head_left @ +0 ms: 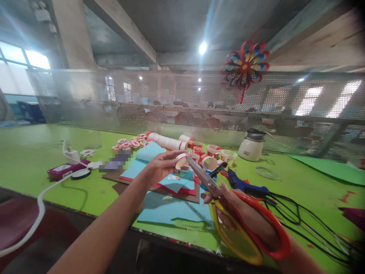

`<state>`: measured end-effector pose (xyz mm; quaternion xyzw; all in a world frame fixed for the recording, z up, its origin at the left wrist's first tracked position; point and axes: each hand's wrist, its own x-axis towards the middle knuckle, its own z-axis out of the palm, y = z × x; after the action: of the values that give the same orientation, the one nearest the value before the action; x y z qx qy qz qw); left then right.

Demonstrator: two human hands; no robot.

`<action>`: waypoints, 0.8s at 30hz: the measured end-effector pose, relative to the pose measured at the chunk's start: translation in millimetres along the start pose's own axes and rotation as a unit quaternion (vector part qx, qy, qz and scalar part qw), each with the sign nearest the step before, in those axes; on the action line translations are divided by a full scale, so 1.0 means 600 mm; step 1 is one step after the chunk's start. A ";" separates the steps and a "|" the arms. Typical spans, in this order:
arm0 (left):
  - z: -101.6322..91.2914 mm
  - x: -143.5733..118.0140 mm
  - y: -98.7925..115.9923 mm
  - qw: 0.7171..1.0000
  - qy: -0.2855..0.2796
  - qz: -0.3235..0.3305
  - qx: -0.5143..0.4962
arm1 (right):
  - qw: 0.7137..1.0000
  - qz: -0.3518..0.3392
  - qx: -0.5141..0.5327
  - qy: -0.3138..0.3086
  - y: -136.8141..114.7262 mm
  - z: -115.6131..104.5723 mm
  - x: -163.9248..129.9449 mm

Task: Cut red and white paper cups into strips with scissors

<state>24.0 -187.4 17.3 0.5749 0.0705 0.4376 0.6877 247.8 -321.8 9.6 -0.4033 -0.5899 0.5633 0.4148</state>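
Note:
My left hand [158, 168] pinches a small curved white piece of paper cup [181, 163] above the stacked coloured paper. In my right hand [243, 209] is a pair of scissors [205, 179] with one red and one yellow handle loop. The blades point up and left, their tips at the edge of the cup piece. Whether the blades are parted is hard to see. Light-blue paper sheets [173, 209] lie below both hands. Several cut red-and-white paper cups [228, 156] stand just beyond them.
A blue glue gun [246, 185] with black cables lies at right. Behind it stands a cream jug [251, 146]. A long stack of cups [167, 140] and round red-and-white pieces [125, 144] lie at the back. A purple box [68, 169] and white cord sit left. A paper pinwheel flower [245, 66] hangs on the mesh.

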 end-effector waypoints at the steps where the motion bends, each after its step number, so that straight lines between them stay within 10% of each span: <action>1: 0.000 0.000 0.000 1.000 0.001 -0.002 -0.002 | 1.000 0.004 0.003 0.002 0.000 0.001 0.001; 24: -0.007 0.006 -0.013 0.999 0.022 -0.038 -0.015 | 0.999 0.050 0.018 0.015 0.004 0.013 0.013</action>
<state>27.4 -181.3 10.9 0.5513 0.1009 0.4246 0.7110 237.8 -316.7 7.2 -0.4327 -0.5527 0.5878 0.4022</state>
